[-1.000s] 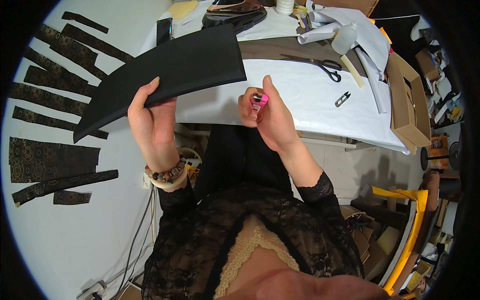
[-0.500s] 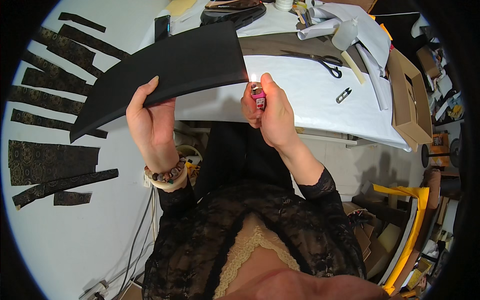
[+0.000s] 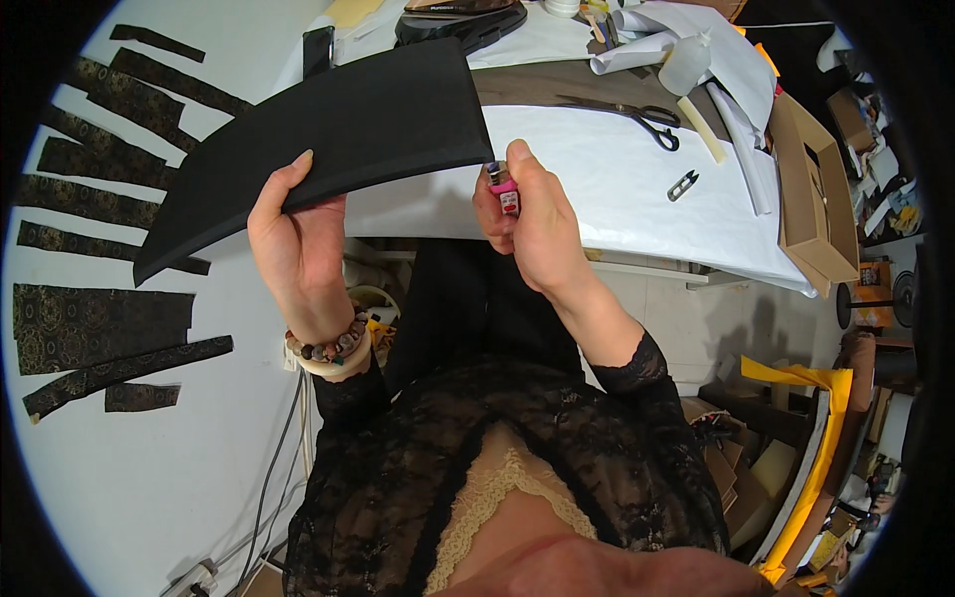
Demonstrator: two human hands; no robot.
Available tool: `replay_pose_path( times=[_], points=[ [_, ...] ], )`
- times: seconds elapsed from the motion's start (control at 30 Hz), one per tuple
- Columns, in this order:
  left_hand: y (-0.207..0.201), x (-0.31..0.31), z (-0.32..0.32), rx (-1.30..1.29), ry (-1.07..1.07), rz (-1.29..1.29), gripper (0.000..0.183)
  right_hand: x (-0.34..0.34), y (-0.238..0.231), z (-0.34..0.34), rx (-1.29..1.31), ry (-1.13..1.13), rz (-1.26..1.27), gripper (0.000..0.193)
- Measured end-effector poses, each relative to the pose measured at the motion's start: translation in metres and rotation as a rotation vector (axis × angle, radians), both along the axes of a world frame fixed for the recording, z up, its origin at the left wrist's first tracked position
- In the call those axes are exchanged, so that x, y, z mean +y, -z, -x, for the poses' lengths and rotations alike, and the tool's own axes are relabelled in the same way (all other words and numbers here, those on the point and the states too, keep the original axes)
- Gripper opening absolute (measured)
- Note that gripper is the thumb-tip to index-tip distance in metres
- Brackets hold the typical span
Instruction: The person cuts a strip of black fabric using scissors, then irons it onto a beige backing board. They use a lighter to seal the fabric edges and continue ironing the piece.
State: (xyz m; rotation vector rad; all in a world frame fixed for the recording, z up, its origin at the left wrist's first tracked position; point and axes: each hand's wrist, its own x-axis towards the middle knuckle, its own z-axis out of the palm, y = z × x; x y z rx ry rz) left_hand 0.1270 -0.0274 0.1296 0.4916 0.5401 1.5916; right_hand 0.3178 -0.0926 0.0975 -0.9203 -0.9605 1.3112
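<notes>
A black panel point(image 3: 328, 134), broad and curved along its far edge, is held by the left hand point(image 3: 298, 244) above the near left part of the white-covered table point(image 3: 627, 189). It is gripped at its near edge, with the thumb laid over the upper face and the other fingers closed underneath. A pink lighter point(image 3: 506, 194) is held upright in the right hand point(image 3: 539, 224), with the fingers curled around it and the thumb raised beside its top. The top of the lighter is placed just below the panel's right corner; whether the two touch cannot be told.

Beyond the right hand, black scissors point(image 3: 657, 129) are laid across the edge of a dark sheet point(image 3: 542, 88), with a pale strip point(image 3: 702, 129) and small snips point(image 3: 682, 185) near them. A cardboard box point(image 3: 818, 234) is set at the table's right end. At the back, an iron point(image 3: 468, 28) is partly hidden by the panel. Dark patterned strips point(image 3: 99, 323) are spread over the white wall point(image 3: 149, 478) at the left.
</notes>
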Motion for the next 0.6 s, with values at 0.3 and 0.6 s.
replay_pose_path(
  times=[0.3, 0.6],
  points=[
    [-0.001, -0.005, -0.002, 0.003, 0.015, 0.046, 0.021, 0.011, 0.007, -0.008, 0.19, -0.056, -0.107, 0.042],
    [-0.011, -0.01, -0.01, -0.014, 0.015, 0.022, 0.018, 0.017, 0.005, -0.017, 0.356, -0.192, -0.153, 0.053]
  ],
)
